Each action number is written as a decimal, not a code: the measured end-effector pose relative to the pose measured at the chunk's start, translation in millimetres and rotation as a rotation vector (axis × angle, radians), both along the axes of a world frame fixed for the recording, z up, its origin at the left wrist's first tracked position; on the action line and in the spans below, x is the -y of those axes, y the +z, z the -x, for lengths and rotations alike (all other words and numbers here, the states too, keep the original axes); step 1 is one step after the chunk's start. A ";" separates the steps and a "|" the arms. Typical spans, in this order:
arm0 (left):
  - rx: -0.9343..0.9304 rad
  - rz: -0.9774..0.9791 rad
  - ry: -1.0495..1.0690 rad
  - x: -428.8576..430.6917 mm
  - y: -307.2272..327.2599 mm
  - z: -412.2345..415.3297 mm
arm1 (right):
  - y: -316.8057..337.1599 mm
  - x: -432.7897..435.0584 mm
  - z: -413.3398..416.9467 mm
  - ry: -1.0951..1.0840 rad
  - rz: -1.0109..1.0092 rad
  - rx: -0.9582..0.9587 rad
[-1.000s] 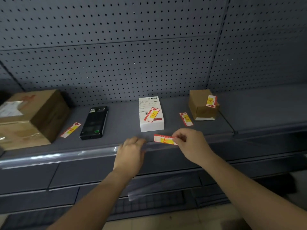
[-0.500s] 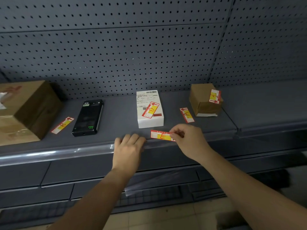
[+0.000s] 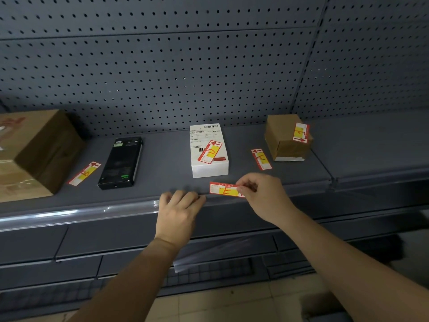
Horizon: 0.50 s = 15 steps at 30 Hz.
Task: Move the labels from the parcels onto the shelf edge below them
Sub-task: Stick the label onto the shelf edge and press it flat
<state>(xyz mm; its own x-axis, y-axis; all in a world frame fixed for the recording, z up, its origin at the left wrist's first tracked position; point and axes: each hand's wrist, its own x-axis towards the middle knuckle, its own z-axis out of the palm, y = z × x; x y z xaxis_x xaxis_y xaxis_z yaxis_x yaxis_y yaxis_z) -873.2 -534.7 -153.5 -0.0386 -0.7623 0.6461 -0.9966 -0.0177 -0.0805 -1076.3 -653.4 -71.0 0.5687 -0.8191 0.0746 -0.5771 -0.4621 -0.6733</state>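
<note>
- The person reaches both bare forearms up from the bottom of the view toward the front of a dark grey shelf (image 3: 162, 159) backed by pegboard (image 3: 162, 66).
- The left hand (image 3: 178, 211) lies palm down on the shelf edge (image 3: 92, 217), its fingers curled over the clear plastic strip there; it holds nothing loose.
- The right hand (image 3: 262, 196) pinches the right end of a red-bordered label (image 3: 224, 189) between thumb and fingertips, holding it flat and lengthwise right at the shelf's front lip, just below the white parcel (image 3: 209, 152).
- That label has a yellow middle with a red handwritten mark that looks like "E".
- The white parcel lies flat, with a printed shipping sheet and barcodes too small to read; a second label (image 3: 210, 152) lies diagonally on top, bearing a red arrow and what looks like "D".
- A small brown box (image 3: 284, 138) to the right carries a label (image 3: 301, 132) on its top corner; its writing is unclear.
- A loose label (image 3: 261, 159) lies on the shelf between the white parcel and the small box, marked roughly "A".
- A black handheld device (image 3: 120, 162) lies to the left, and another loose label (image 3: 84, 173) rests between it and a large brown carton (image 3: 34, 154).
</note>
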 end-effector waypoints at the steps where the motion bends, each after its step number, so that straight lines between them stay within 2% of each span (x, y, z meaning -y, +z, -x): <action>1: -0.001 0.008 -0.006 0.4 -1.1 0.0 | -0.1 -0.2 -0.3 0.001 -0.001 0.001; 11: 0.021 0.033 -0.078 0.0 -18.2 -6.7 | -3.1 -1.4 -1.8 0.007 -0.006 0.006; 15: -0.042 0.047 -0.091 1.5 -18.1 -4.5 | -3.6 -2.4 -1.4 0.019 -0.003 0.004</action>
<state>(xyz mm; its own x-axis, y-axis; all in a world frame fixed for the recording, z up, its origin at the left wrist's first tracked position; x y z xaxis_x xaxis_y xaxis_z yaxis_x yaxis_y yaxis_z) -868.7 -536.2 -171.6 -0.0786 -0.7259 0.6833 -0.9967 0.0705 -0.0398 -1074.9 -651.1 -74.6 0.5838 -0.8084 0.0747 -0.5658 -0.4711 -0.6767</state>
